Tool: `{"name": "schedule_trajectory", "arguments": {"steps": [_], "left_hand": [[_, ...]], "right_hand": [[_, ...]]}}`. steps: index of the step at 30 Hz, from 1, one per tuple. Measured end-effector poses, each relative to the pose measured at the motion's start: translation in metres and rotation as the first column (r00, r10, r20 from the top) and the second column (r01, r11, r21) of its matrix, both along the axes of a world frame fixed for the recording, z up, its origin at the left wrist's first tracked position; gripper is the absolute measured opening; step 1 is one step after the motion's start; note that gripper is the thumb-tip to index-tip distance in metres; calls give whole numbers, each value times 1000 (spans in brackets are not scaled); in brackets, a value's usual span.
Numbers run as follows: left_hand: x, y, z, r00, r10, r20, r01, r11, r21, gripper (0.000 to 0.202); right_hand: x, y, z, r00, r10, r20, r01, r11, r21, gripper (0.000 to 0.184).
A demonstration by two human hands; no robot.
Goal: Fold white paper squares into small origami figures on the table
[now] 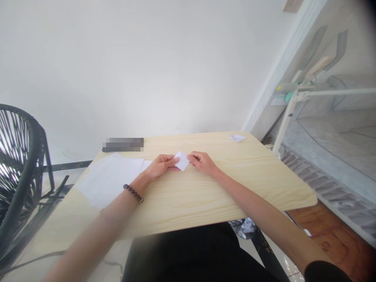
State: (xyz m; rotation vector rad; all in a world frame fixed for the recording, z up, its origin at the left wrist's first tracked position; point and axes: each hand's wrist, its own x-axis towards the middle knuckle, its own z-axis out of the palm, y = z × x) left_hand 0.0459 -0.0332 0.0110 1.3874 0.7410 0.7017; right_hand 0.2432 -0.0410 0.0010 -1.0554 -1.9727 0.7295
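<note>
A small folded white paper piece [182, 160] lies near the middle of a pale wooden table [205, 196]. My left hand [161, 165] pinches its left edge with thumb and fingers closed. My right hand [202, 162] pinches its right edge, fingers curled. A dark bead bracelet [133, 192] sits on my left wrist.
Loose white paper sheets [108, 178] lie at the table's left. A dark flat object [122, 145] rests at the far left edge. A small folded paper [237, 138] sits at the far right corner. A black woven chair [20, 172] stands at left; a white stand [289, 113] at right.
</note>
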Motion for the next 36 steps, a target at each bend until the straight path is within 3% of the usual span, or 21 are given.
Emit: {"name": "schedule_trajectory", "arguments": {"steps": [6, 12, 18, 25, 31, 36], "left_hand": [[-1, 1, -1, 999, -31, 17, 31, 999, -34, 42], [3, -2, 0, 999, 36, 29, -36, 999, 5, 41], [5, -2, -2, 990, 126, -58, -122, 991, 61, 34], [2, 0, -1, 993, 75, -94, -67, 995, 79, 25], [4, -3, 0, 993, 80, -90, -70, 992, 109, 23], [1, -1, 1, 996, 15, -87, -8, 997, 81, 25]], "right_hand": [[1, 1, -2, 999, -37, -13, 37, 999, -5, 37], [0, -1, 0, 998, -51, 25, 50, 998, 28, 37], [-2, -4, 0, 996, -4, 84, -2, 998, 64, 35], [-1, -4, 2, 990, 130, 48, -129, 991, -31, 34], [1, -4, 0, 988, 152, 24, -150, 986, -79, 34], [0, -4, 0, 979, 201, 17, -198, 974, -111, 33]]}}
